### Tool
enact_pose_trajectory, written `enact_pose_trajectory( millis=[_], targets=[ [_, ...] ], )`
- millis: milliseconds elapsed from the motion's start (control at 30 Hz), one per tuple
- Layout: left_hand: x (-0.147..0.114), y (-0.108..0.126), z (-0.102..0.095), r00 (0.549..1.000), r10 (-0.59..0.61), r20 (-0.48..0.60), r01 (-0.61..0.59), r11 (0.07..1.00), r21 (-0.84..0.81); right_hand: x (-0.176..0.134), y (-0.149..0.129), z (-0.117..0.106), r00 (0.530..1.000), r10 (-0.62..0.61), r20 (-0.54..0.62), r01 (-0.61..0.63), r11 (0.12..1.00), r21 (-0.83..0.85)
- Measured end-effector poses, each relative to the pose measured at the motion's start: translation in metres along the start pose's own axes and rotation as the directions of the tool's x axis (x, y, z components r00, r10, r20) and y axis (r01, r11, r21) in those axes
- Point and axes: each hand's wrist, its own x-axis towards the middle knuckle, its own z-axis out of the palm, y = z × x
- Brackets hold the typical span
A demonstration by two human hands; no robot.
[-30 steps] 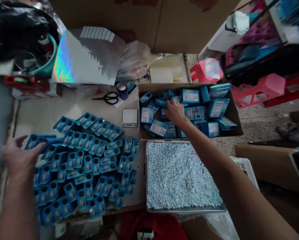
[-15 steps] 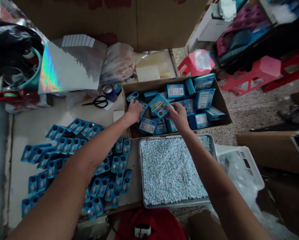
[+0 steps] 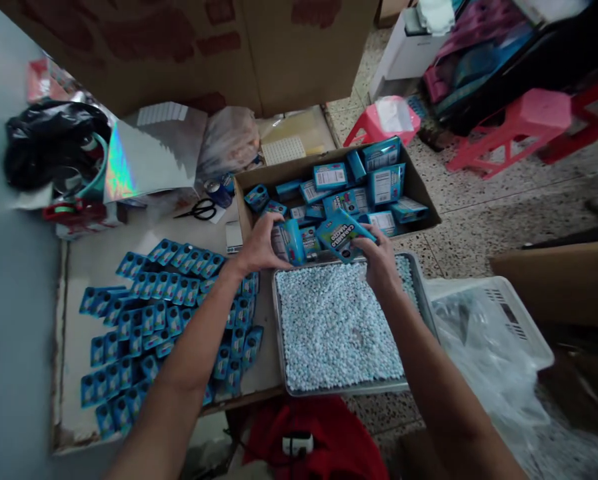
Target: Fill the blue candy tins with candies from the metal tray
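Note:
My left hand (image 3: pixel 263 245) grips a blue candy box (image 3: pixel 293 241) at the front left of an open cardboard box (image 3: pixel 421 220). The fingers are wrapped round its left side. My right hand (image 3: pixel 379 259) is closed on another blue candy box (image 3: pixel 343 235), lettered "CARAMELO", tilted above the cardboard box's front edge. Several similar blue boxes (image 3: pixel 329 175) lie jumbled inside the cardboard box. Just below both hands is a metal tray (image 3: pixel 280 333) filled with small pale blue and white candies (image 3: pixel 336 327). Many blue packs (image 3: pixel 166 287) with round dark holes stand in rows at left.
Scissors (image 3: pixel 202 209) and a can (image 3: pixel 219 193) lie behind the packs. A large cardboard panel (image 3: pixel 179 53) rises at the back. A white plastic crate (image 3: pixel 523 320) with clear plastic film stands at right, pink stools (image 3: pixel 536 127) beyond.
My left hand has taken hold of a candy box and drawn it toward the tray. My right hand has brought its box nearer and to the right. The view has shifted.

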Motion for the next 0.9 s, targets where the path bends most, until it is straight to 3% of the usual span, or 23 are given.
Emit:
enact_pose_trajectory(
  millis=[133, 233, 367, 433, 533, 600, 667, 833, 900],
  targets=[
    [-0.02, 0.034, 0.041, 0.995, 0.093, -0.046, -0.09, 0.994, 0.061, -0.031, 0.001, -0.019, 0.998, 0.052, -0.018, -0.053, 0.998, -0.025],
    [-0.028, 0.045, 0.067, 0.995, 0.078, -0.055, -0.074, 0.995, 0.065, -0.049, 0.007, -0.039, 0.994, 0.106, -0.008, -0.106, 0.994, 0.002],
    [-0.041, 0.061, 0.09, 0.995, 0.027, -0.092, -0.031, 0.998, -0.046, -0.076, 0.017, -0.068, 0.963, 0.268, -0.01, -0.263, 0.952, 0.158],
    [-0.048, 0.073, 0.099, 0.991, -0.034, -0.132, 0.016, 0.991, -0.133, -0.089, 0.021, -0.081, 0.949, 0.315, -0.024, -0.306, 0.935, 0.181],
    [-0.056, 0.092, 0.111, 0.947, -0.253, -0.196, 0.166, 0.912, -0.375, -0.1, 0.022, -0.103, 0.947, 0.315, -0.069, -0.301, 0.94, 0.159],
    [-0.061, 0.103, 0.115, 0.917, -0.374, -0.139, 0.251, 0.811, -0.528, -0.098, 0.02, -0.12, 0.955, 0.282, -0.095, -0.275, 0.958, 0.079],
    [-0.062, 0.113, 0.116, 0.919, -0.394, -0.026, 0.299, 0.738, -0.605, -0.089, 0.016, -0.136, 0.965, 0.258, -0.054, -0.261, 0.964, -0.06],
    [-0.052, 0.14, 0.113, 0.947, -0.183, 0.264, 0.312, 0.727, -0.612, -0.056, 0.002, -0.146, 0.949, 0.29, 0.123, -0.246, 0.926, -0.287],
    [-0.044, 0.149, 0.116, 0.944, -0.083, 0.32, 0.274, 0.737, -0.617, -0.046, -0.004, -0.137, 0.906, 0.332, 0.263, -0.211, 0.892, -0.399]
  ],
)
